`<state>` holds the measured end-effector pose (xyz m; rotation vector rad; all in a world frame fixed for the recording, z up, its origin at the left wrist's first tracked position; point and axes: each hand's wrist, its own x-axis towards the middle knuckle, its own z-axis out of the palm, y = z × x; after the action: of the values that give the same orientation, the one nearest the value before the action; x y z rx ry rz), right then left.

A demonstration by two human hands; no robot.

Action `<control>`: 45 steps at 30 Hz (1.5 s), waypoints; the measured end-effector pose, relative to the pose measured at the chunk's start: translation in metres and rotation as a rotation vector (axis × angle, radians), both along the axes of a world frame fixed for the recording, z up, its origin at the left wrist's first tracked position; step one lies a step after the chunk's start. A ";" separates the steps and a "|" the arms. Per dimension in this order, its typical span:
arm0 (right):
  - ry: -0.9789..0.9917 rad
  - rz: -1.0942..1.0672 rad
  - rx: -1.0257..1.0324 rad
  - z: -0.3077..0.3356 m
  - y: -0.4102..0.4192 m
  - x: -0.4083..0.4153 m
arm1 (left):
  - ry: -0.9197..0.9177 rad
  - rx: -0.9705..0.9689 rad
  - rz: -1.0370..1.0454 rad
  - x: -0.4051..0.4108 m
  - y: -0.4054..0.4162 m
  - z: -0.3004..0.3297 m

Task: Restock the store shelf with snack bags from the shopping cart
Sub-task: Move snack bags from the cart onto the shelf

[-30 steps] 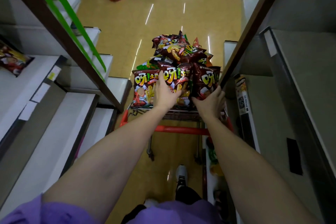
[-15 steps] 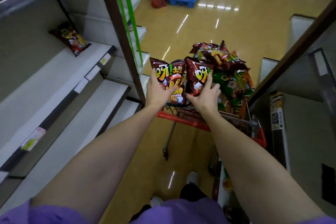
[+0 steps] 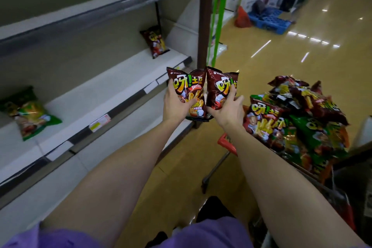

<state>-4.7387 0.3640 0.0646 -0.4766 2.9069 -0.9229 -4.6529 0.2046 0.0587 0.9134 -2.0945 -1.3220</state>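
My left hand (image 3: 174, 104) grips one dark red snack bag (image 3: 189, 90) and my right hand (image 3: 227, 109) grips a second dark red snack bag (image 3: 218, 86). Both bags are upright, side by side, in the air just off the front edge of the white store shelf (image 3: 112, 84). To the right stands the red shopping cart (image 3: 226, 142), heaped with red and green snack bags (image 3: 302, 115). One dark red bag (image 3: 156, 41) stands at the shelf's far end and a green bag (image 3: 30, 112) lies at its near left.
A brown upright post (image 3: 205, 16) with green strips ends the shelf unit. Another shelf board (image 3: 96, 8) hangs above, a lower one (image 3: 60, 177) below. A blue pallet (image 3: 267, 19) and boxes sit far down the yellow aisle floor.
Both hands have lifted the two red bags out of the cart and carried them left, up to the shelf edge. My view has swung left onto the shelves.
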 end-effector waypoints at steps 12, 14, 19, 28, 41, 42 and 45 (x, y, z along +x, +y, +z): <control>-0.015 0.244 0.066 -0.008 -0.099 -0.032 | -0.113 -0.064 0.306 0.010 -0.072 0.001; 0.000 0.281 0.085 -0.010 -0.112 -0.039 | -0.147 -0.086 0.337 0.008 -0.083 0.003; 0.001 0.388 0.123 -0.015 -0.147 -0.065 | -0.191 -0.132 0.405 -0.002 -0.107 0.006; -0.001 0.578 0.180 -0.024 -0.200 -0.082 | -0.255 -0.137 0.523 0.006 -0.125 0.002; -0.028 0.679 0.156 -0.054 -0.273 -0.058 | -0.310 -0.139 0.562 0.028 -0.182 -0.012; -0.026 0.667 0.156 -0.055 -0.281 -0.060 | -0.309 -0.139 0.555 0.027 -0.190 -0.011; -0.028 0.655 0.171 -0.056 -0.303 -0.065 | -0.312 -0.139 0.533 0.026 -0.216 -0.012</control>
<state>-4.8033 0.0613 0.0091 -1.2704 2.4828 -0.5644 -4.6271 -0.0112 0.0464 1.5580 -1.9256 -0.7873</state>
